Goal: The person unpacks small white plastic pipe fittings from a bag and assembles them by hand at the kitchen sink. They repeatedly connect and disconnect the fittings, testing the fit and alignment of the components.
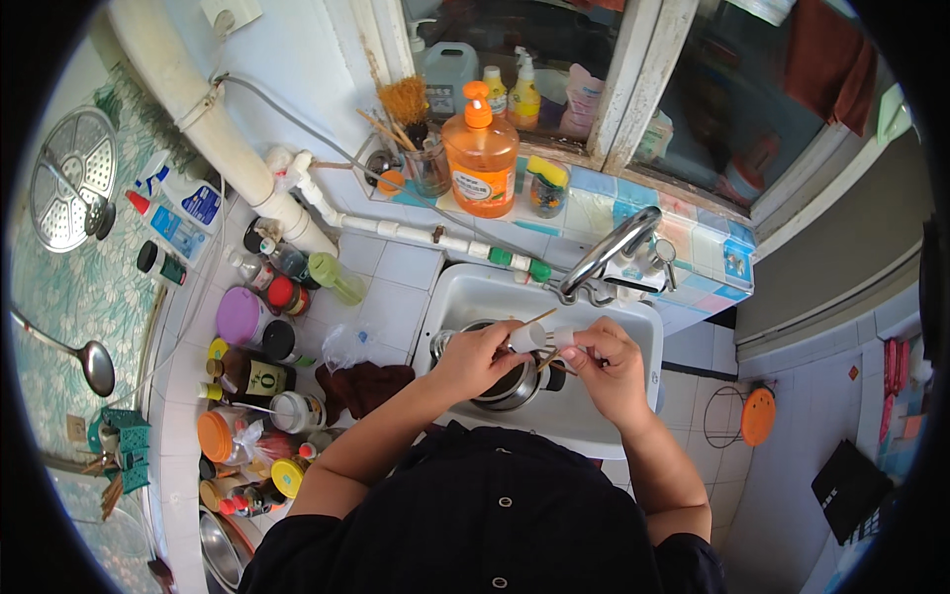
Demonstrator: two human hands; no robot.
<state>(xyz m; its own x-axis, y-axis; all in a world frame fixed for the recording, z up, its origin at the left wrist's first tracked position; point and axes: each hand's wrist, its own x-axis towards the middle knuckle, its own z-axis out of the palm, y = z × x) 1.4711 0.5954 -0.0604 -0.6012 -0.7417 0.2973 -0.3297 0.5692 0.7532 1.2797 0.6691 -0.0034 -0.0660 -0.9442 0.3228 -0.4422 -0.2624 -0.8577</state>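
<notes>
Over the sink (648,401), my left hand (473,362) is closed around a small white cylinder (527,339). My right hand (612,360) pinches a smaller white piece (563,338) close beside it, between thumb and fingers. Thin brown sticks (539,318) show around the two white pieces; I cannot tell which hand holds them. Below my hands, a metal pot (508,394) with a dark handle sits in the sink, partly hidden by my left hand.
A curved faucet (616,252) reaches over the sink's far side. On the ledge behind stand an orange pump bottle (482,163) and a jar with a yellow sponge (547,183). Jars, bottles and a dark brown cloth (368,389) crowd the left counter.
</notes>
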